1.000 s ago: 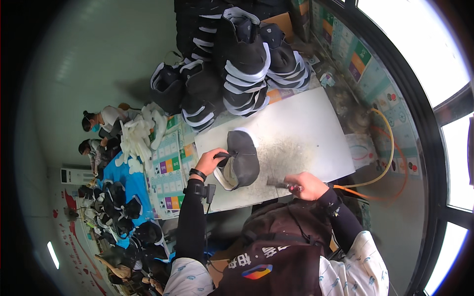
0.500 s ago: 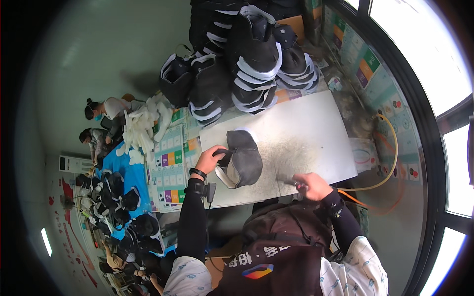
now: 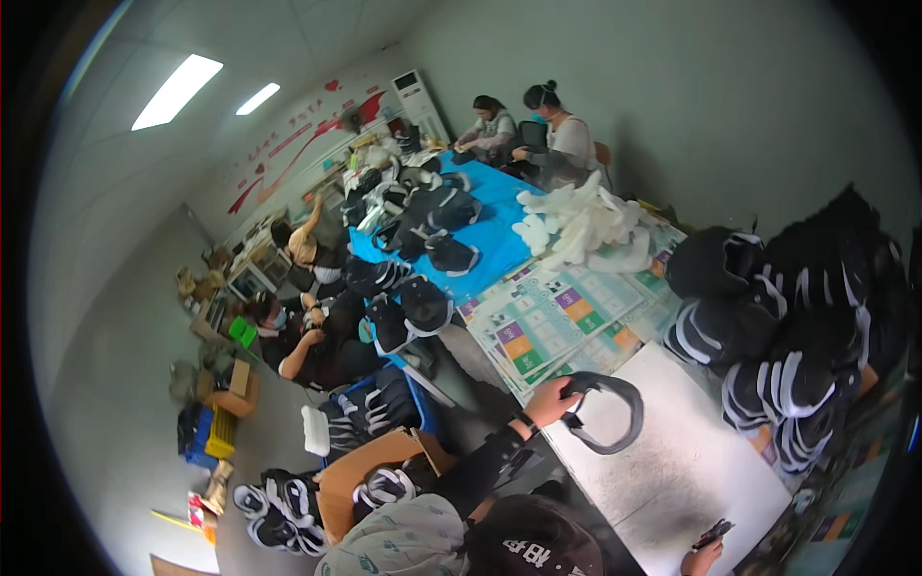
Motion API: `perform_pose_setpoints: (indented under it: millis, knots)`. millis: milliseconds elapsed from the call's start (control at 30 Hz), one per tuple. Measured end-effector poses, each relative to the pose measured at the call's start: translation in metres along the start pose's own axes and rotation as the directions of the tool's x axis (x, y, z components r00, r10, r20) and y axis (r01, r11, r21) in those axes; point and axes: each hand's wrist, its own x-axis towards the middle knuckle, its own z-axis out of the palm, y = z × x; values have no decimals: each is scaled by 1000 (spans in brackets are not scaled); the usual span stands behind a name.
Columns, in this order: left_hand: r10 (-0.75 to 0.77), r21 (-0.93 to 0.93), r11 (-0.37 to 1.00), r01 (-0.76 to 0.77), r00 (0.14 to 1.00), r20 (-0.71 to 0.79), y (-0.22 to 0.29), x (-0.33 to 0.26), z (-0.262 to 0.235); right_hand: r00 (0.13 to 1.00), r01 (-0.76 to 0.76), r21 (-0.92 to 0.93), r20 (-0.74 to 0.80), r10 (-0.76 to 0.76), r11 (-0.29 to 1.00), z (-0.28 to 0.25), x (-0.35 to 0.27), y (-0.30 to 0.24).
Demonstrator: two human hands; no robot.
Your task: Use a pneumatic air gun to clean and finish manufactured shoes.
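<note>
Left hand (image 3: 549, 401) is closed on the edge of a dark grey cap (image 3: 605, 413). It holds the cap by its left side, and the cap rests on the white board (image 3: 672, 470). The cap looks turned so its open inside shows as a ring. A black sleeve covers the arm, and a dark band sits on the wrist.

To the left of the white board, a brown cardboard box (image 3: 360, 480) stands on the floor with black and white caps in it. More caps lie on the floor beside the box. People sit further left of the board, bent over their work.

Behind the white board lie sheets of paper with coloured squares (image 3: 557, 322). Past them is a blue table (image 3: 490, 226) with many dark caps on it. A heap of white pieces (image 3: 581, 226) lies at the near end of the blue table. Two people sit at the far end of it.

To the right of the white board is a big pile of black caps with white stripes (image 3: 797, 326).

Right hand (image 3: 704, 555) is at the bottom corner of the white board. It grips a small dark tool (image 3: 715, 533). Only part of this hand shows, so I cannot tell more about it.
</note>
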Motion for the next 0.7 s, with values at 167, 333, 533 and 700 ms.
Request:
perform_pose_setpoints:
  millis: [167,333,533,700]
  knots:
    - [-162,19,983,182,913,-374,-52,-45,-78,972,195,235,85,-220,952,-42,42,-122]
    - [-177,-21,982,188,872,-457,-51,-12,-91,947,202,158,219,-234,967,-64,49,-168]
    - [-349,-142,937,320,828,-440,-79,-6,-135,869,341,200,306,-389,919,-53,56,-239]
    - [-627,-582,649,490,777,-45,-161,19,-114,800,422,-4,472,-371,906,-52,59,-220]
